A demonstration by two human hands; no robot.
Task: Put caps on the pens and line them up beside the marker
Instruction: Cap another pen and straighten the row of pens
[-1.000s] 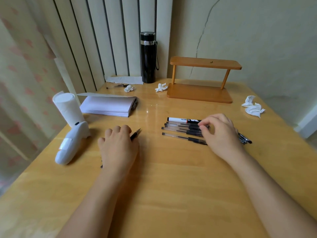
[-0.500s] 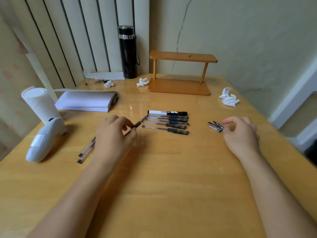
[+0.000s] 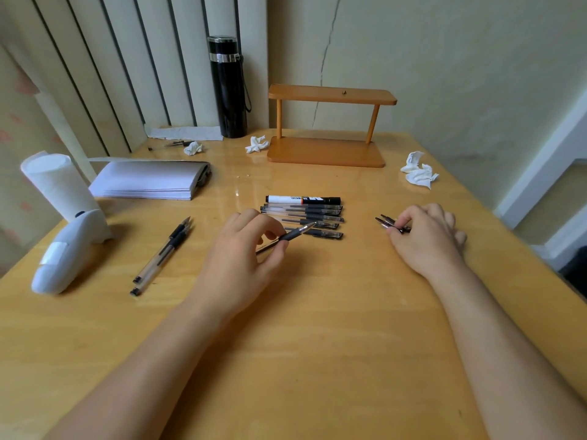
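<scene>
Left hand (image 3: 241, 249) is gripping an uncapped pen (image 3: 293, 234), right hand (image 3: 425, 233) is pinching loose caps (image 3: 389, 223); grabbing several risks dropping or misseating one.

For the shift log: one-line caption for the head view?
Left hand holds an uncapped pen; right hand picks at loose caps beside the marker row.

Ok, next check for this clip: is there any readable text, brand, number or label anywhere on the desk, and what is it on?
Nothing can be read for certain.
marker: dark print on the white barrel and a white mark on the black band, both too blurred to read.
white handheld device: a pale patch that may be a label, no legible characters.
black flask, stack of paper, capped pens: no visible text.
</scene>
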